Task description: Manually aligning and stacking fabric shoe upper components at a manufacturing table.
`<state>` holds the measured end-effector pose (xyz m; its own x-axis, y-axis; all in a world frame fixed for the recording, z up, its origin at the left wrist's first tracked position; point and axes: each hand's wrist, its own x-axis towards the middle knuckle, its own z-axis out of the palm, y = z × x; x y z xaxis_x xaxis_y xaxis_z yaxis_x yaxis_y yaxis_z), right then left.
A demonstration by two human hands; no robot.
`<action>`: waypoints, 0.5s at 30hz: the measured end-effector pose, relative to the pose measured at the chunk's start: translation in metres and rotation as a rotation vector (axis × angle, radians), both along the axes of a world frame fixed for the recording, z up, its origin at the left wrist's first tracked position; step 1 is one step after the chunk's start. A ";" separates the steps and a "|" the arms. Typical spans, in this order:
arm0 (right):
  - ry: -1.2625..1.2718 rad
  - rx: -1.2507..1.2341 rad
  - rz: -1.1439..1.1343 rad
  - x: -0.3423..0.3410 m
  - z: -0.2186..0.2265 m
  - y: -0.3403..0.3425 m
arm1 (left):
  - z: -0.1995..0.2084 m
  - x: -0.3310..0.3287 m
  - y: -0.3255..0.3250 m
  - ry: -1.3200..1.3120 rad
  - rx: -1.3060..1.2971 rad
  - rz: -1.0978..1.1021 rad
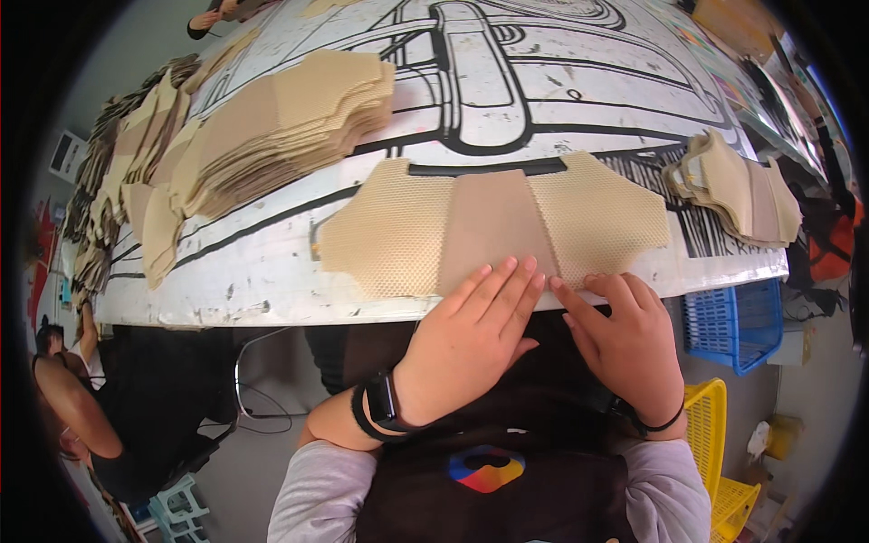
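Observation:
A single cut fabric piece lies flat before me at the table's near edge. Two beige perforated mesh wings flank its smooth tan middle panel, with seams between them. My left hand, wearing a black watch, rests on the lower part of the tan panel with its fingers stretched out together. My right hand, a black band at its wrist, touches the lower edge of the right mesh wing. Its index finger points toward the seam, the thumb stands apart, and the other fingers are bent. Neither hand holds anything.
A thick stack of similar pieces sits at the left, with more piles beyond it. A smaller stack lies at the right corner of the white, black-lined table. Below are a blue basket and a yellow chair. Another person is at lower left.

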<state>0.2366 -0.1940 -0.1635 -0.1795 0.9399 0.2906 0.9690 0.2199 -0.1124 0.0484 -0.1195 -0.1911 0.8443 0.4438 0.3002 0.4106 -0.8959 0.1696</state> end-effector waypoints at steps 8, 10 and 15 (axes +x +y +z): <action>0.056 0.226 0.207 -0.023 -0.005 0.026 | 0.009 -0.066 0.003 -0.588 0.063 0.157; 0.170 0.322 0.361 -0.036 -0.006 0.040 | 0.007 -0.079 0.009 -0.781 0.086 0.307; 0.250 0.188 0.450 -0.053 -0.021 0.063 | 0.025 -0.094 0.027 -0.361 0.098 0.292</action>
